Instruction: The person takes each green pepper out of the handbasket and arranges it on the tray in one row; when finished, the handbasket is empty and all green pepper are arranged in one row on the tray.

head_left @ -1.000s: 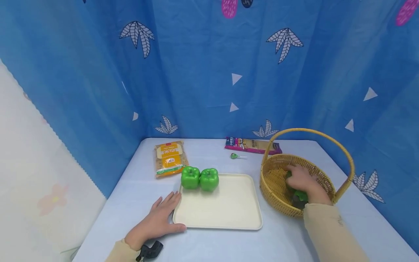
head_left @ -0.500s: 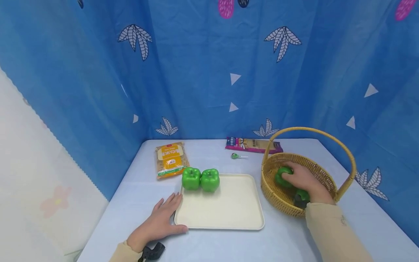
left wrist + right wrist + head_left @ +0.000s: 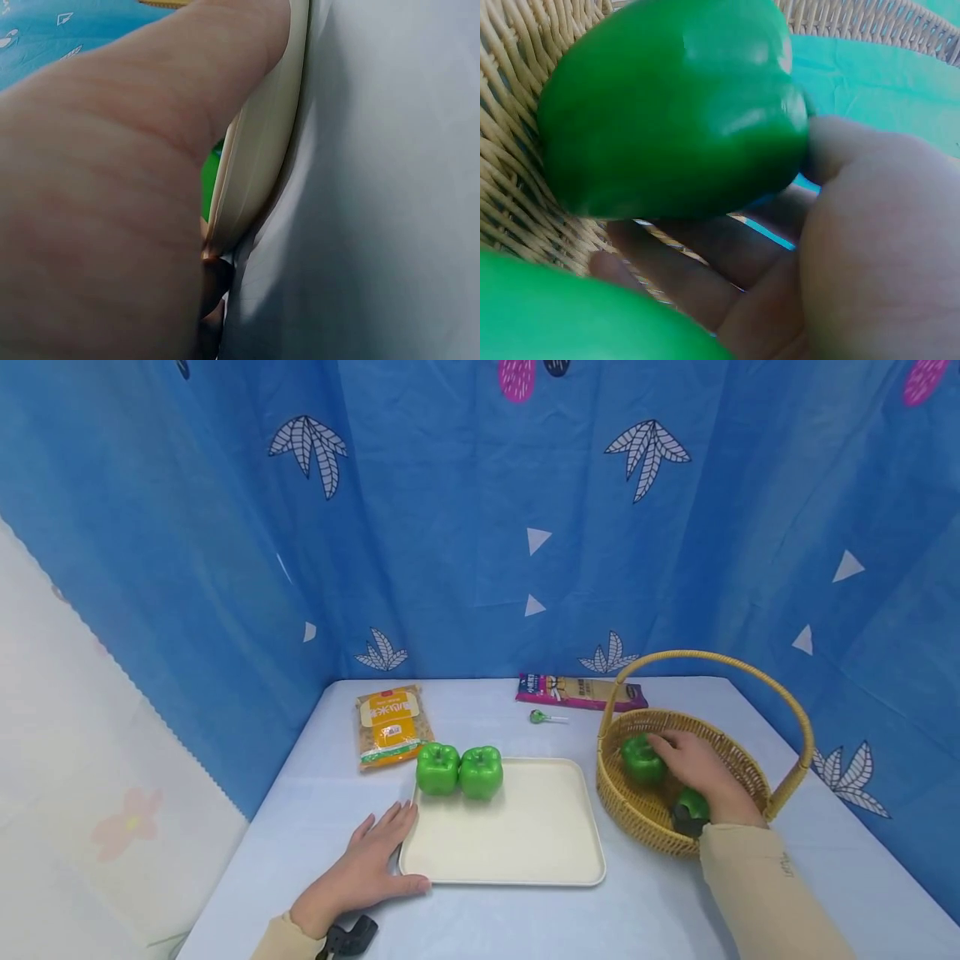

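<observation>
Since the desk (image 3: 502,922) has a white cloth on it and a blue curtain (image 3: 450,568) hugging the far side and both flanks, the whole thing's kinda like a booth, with a pale flowery sheet (image 3: 67,693) at near left. Right hand (image 3: 693,764) is down inside the basket (image 3: 626,814) on the right, thumb and fingers holding a green pepper (image 3: 642,760); another pepper (image 3: 693,803) sits nearer, below the wrist. Left hand (image 3: 367,864) is spread wide, fingers touching the left rim of the tray (image 3: 540,827), thumb at its near left corner. Two more peppers (image 3: 481,772) sit side by side at the tray's far left.

Room-wise, it's a pretty skinny gap between tray and basket, and the basket's handle arches overhead. More open cloth left of the tray and along the near side. Bag (image 3: 392,727) is far left, packet (image 3: 581,692) close to the far edge, lollipop (image 3: 536,717) between packet and tray.
</observation>
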Available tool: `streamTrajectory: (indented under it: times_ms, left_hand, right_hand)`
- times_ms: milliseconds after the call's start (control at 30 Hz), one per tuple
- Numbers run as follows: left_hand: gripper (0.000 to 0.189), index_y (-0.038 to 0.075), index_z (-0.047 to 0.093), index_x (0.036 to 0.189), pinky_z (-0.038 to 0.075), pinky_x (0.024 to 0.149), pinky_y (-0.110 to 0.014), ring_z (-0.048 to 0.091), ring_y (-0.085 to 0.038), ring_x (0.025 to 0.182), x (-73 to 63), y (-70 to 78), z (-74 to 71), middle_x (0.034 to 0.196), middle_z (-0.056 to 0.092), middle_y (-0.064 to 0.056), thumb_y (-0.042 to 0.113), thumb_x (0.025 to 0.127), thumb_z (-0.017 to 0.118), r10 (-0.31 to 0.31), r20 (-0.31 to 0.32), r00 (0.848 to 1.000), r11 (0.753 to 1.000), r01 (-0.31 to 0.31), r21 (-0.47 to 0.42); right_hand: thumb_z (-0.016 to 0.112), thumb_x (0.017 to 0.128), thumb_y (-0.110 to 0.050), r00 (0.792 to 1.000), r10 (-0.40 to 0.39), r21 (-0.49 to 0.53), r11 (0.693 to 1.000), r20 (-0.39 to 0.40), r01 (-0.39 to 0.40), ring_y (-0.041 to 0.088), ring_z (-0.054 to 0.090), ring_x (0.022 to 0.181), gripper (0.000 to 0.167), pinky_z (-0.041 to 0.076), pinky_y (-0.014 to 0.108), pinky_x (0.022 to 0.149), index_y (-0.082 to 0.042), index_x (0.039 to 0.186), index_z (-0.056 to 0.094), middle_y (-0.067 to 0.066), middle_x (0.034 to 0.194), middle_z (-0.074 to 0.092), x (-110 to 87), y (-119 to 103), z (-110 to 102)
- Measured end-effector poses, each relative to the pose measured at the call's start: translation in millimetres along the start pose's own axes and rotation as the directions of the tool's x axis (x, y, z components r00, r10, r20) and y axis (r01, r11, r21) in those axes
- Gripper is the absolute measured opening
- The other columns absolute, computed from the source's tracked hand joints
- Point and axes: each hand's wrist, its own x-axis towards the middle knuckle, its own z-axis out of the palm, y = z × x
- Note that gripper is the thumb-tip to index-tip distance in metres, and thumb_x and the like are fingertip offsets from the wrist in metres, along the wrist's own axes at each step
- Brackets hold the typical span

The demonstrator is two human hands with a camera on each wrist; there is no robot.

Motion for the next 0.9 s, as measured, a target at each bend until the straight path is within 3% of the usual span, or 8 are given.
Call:
streamTrajectory:
  times_ms: [200,300,400,500,567,700,767,900]
  left_hand:
    - [0.119,0.006,0.027,0.163,0.005,0.125,-0.065,0.017,-0.038,0.158,1.2,-2.0,0.7,0.169,0.026,-0.015,0.078,0.078,0.07,-0.001,-0.001,1.0,1.0,0.001,0.009]
    - [0.119,0.006,0.027,0.163,0.005,0.125,-0.065,0.017,-0.038,0.158,1.3,-2.1,0.6,0.169,0.026,-0.016,0.078,0.078,0.07,-0.002,-0.002,1.0,1.0,0.002,0.007]
    - [0.119,0.006,0.027,0.163,0.005,0.125,-0.066,0.017,-0.038,0.158,1.4,-2.2,0.8,0.169,0.026,-0.016,0.078,0.078,0.07,-0.003,-0.001,1.0,1.0,0.003,0.005]
    - [0.119,0.006,0.026,0.163,0.005,0.125,-0.066,0.017,-0.038,0.158,2.1,-2.3,1.1,0.169,0.026,-0.015,0.078,0.078,0.07,-0.006,0.001,1.0,1.0,0.006,0.006]
    - [0.12,0.007,0.026,0.163,0.005,0.125,-0.065,0.016,-0.037,0.159,2.5,-2.5,1.3,0.17,0.026,-0.014,0.079,0.078,0.069,-0.011,0.004,1.0,1.0,0.011,0.009]
    - [0.121,0.008,0.026,0.164,0.005,0.125,-0.065,0.016,-0.037,0.159,2.1,-2.7,1.2,0.17,0.025,-0.014,0.081,0.077,0.068,-0.016,0.009,1.0,1.0,0.016,0.016]
    - [0.121,0.007,0.026,0.164,0.005,0.126,-0.065,0.016,-0.037,0.159,1.9,-2.6,0.9,0.17,0.025,-0.014,0.081,0.077,0.068,-0.017,0.011,1.0,1.0,0.017,0.017]
    - [0.121,0.007,0.026,0.163,0.004,0.125,-0.065,0.016,-0.038,0.159,1.8,-2.2,0.2,0.17,0.025,-0.014,0.08,0.077,0.069,-0.013,0.009,1.0,1.0,0.013,0.006]
  right_hand:
    - [0.048,0.11,-0.027,0.99,-0.063,0.048,0.996,-0.128,0.069,0.046,0.058,0.118,0.035,0.052,0.064,0.094,-0.002,0.132,0.06,0.028,0.132,0.061,1.0,-0.7,0.4]
    - [0.048,0.107,-0.012,0.988,-0.079,0.055,0.995,-0.133,0.087,0.042,0.058,0.111,0.024,0.053,0.059,0.09,-0.004,0.119,0.067,0.026,0.127,0.063,0.8,-2.5,-0.1]
    - [0.04,0.105,-0.01,0.993,-0.058,0.065,0.996,-0.107,0.065,0.039,0.057,0.108,0.031,0.052,0.054,0.087,-0.004,0.113,0.07,0.025,0.127,0.063,-0.3,-3.9,-1.1]
    - [0.039,0.107,-0.02,0.996,-0.036,0.071,0.997,-0.081,0.042,0.04,0.057,0.11,0.037,0.053,0.054,0.088,-0.003,0.117,0.071,0.026,0.131,0.062,-1.4,-5.0,-2.1]
    - [0.048,0.106,-0.033,0.998,-0.023,0.064,0.998,-0.059,0.027,0.04,0.058,0.112,0.04,0.054,0.057,0.091,-0.003,0.123,0.069,0.026,0.131,0.062,-1.6,-5.6,-2.0]
    - [0.072,0.092,-0.052,1.0,-0.005,0.04,0.999,0.001,0.005,0.039,0.059,0.11,0.065,0.056,0.058,0.092,-0.003,0.132,0.061,0.026,0.13,0.061,-1.1,-7.1,-0.5]
    - [0.078,0.087,-0.054,1.0,0.005,0.038,0.999,0.023,-0.006,0.039,0.058,0.109,0.072,0.057,0.057,0.092,-0.003,0.134,0.059,0.026,0.13,0.06,-0.4,-8.1,0.5]
    - [0.081,0.086,-0.05,1.0,-0.005,0.037,0.999,0.016,0.004,0.035,0.06,0.106,0.067,0.058,0.053,0.089,-0.003,0.13,0.062,0.024,0.126,0.063,1.3,-10.0,2.4]
